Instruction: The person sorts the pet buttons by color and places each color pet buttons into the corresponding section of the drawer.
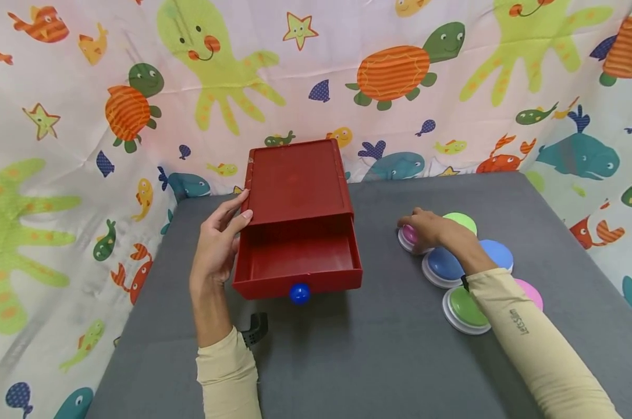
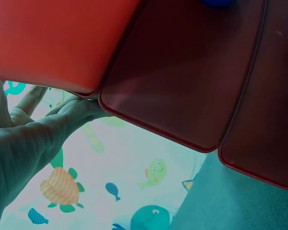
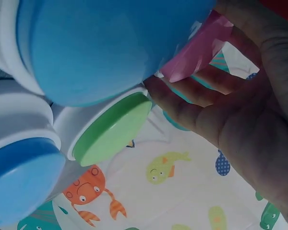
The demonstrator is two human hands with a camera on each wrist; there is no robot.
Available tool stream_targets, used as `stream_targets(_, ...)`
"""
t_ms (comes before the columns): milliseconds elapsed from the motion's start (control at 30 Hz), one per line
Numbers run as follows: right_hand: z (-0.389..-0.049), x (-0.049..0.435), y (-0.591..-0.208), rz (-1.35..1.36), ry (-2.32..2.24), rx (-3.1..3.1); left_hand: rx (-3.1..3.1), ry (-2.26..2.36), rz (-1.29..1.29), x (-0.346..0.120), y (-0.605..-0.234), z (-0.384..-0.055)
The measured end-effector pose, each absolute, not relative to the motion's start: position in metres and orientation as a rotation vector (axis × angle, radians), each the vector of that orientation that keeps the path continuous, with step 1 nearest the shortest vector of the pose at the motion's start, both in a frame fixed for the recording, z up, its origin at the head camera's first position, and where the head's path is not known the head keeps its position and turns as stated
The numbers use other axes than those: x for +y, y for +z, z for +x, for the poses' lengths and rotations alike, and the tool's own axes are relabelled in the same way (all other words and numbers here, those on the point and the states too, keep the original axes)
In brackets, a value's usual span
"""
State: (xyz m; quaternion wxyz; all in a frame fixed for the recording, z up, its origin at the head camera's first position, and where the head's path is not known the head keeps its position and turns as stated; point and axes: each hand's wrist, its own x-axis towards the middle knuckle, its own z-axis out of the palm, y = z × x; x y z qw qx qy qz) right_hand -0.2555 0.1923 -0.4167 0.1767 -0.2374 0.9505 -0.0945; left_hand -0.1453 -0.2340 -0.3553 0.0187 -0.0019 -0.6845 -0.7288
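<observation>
A red box point(image 1: 297, 180) with a drawer stands in the middle of the table. Its drawer point(image 1: 300, 259) is pulled out toward me, with a round blue knob point(image 1: 299, 294) on the front. My left hand point(image 1: 213, 244) rests against the box's left side, fingers extended. In the left wrist view, those fingers point(image 2: 79, 108) touch the red wall. On the right, my right hand point(image 1: 428, 230) grips a small buzzer button with a magenta dome point(image 1: 409, 234) and white base. The right wrist view has the fingers around that dome point(image 3: 197, 50), partly hidden behind a blue one.
Other domed buttons cluster under and beside my right forearm: dark blue point(image 1: 444, 265), light blue point(image 1: 497, 255), dark green point(image 1: 467, 306), light green point(image 1: 462, 221) and pink point(image 1: 532, 292). A sea-animal cloth point(image 1: 305, 64) surrounds the grey table point(image 1: 379, 361) at the back and sides.
</observation>
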Motion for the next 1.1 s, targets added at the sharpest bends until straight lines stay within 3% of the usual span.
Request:
stream_targets(333,-0.242,0.188,-0.405,-0.748,-0.395,2.755,-2.140,-2.245,0.001,-0.235,-0.356,-0.145)
stream_targets(867,-0.174,0.165,-0.304,-0.821,-0.498,3.026,-2.106,-2.281,-0.009,-0.234,-0.358,-0.147)
stream_targets(1100,-0.146,0.143,-0.280,-0.873,-0.632,3.155,-2.115,-2.275,-0.001,-0.234,-0.358,-0.147)
